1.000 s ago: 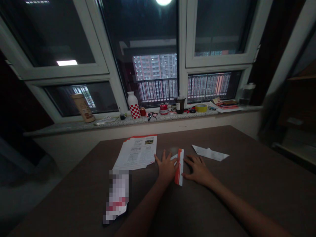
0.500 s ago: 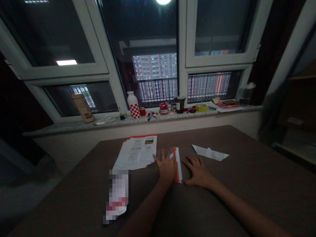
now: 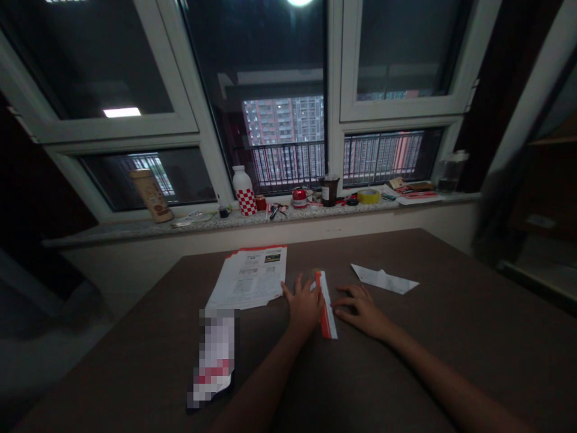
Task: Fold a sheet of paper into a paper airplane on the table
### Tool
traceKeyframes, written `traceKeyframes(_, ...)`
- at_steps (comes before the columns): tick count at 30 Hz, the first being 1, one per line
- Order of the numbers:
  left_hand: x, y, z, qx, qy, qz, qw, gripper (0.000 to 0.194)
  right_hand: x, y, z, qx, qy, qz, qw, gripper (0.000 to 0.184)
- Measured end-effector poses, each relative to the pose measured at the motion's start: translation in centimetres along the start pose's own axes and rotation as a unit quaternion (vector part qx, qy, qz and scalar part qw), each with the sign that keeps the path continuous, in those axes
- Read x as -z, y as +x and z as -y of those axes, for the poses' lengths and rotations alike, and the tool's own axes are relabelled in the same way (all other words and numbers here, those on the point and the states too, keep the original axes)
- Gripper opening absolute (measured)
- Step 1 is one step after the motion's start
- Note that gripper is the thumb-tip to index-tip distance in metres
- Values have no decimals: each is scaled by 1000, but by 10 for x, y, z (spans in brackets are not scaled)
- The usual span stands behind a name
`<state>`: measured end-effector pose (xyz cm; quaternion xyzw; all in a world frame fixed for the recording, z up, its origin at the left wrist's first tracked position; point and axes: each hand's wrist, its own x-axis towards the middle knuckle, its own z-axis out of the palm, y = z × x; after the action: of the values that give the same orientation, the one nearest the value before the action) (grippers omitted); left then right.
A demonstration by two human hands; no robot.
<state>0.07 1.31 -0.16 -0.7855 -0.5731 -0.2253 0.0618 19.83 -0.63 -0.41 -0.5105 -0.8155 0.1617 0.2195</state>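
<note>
Though open and gripping nothing, left hand [image 3: 303, 310] flat on the tabletop [image 3: 406, 367], fingers spread, just left of the orange-edged folded paper strip [image 3: 326, 307]. Right hand [image 3: 363, 311] also empty, fingers slightly curled, just right of it. Strip slightly tilted between both hands. Flat fingers and even pressure from both sides: best against sliding. Farther left, a stack of printed leaflets [image 3: 247, 278]; farther right, a folded white sheet [image 3: 383, 279].
</note>
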Motion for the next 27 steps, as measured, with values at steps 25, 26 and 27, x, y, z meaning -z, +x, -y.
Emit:
traceKeyframes(25,-7,0,3,-12,-7,44,999,31,-7,15,1,-66,-50,-66,994,25)
traceKeyframes(26,-7,0,3,-13,-9,41,999,31,-7,16,1,-68,-51,-69,994,25)
traceKeyframes(27,-7,0,3,-13,-12,40,999,31,-7,16,1,-67,-53,-71,994,25)
